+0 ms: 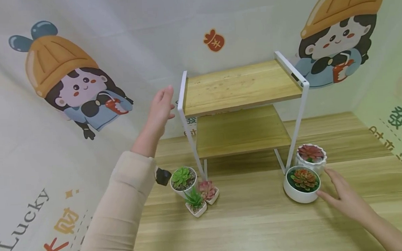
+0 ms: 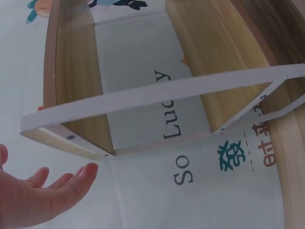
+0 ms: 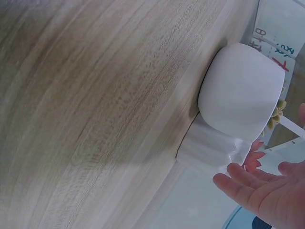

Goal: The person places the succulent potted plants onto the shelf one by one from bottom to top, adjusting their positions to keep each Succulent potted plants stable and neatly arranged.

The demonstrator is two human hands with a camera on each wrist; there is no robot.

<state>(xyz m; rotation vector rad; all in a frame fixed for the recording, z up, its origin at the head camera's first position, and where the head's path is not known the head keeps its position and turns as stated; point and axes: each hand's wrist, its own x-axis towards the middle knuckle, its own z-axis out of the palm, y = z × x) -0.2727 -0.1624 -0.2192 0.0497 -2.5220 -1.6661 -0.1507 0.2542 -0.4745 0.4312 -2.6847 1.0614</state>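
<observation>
A two-tier shelf with wooden boards and a white frame stands on the table. My left hand is raised beside its upper left end, fingers extended and holding nothing; the left wrist view shows the fingertips just off the frame's corner. At the shelf's right foot, a round white pot with an orange-green succulent stands in front of a scalloped white pot with a dark red one. My right hand reaches there with spread fingers, thumb close to the round pot, fingertips right at the scalloped pot's rim.
By the shelf's left foot stand a white pot with a green succulent and two small white pots, one with a spiky green plant, one with a pink succulent. A printed cloth hangs behind the wooden table.
</observation>
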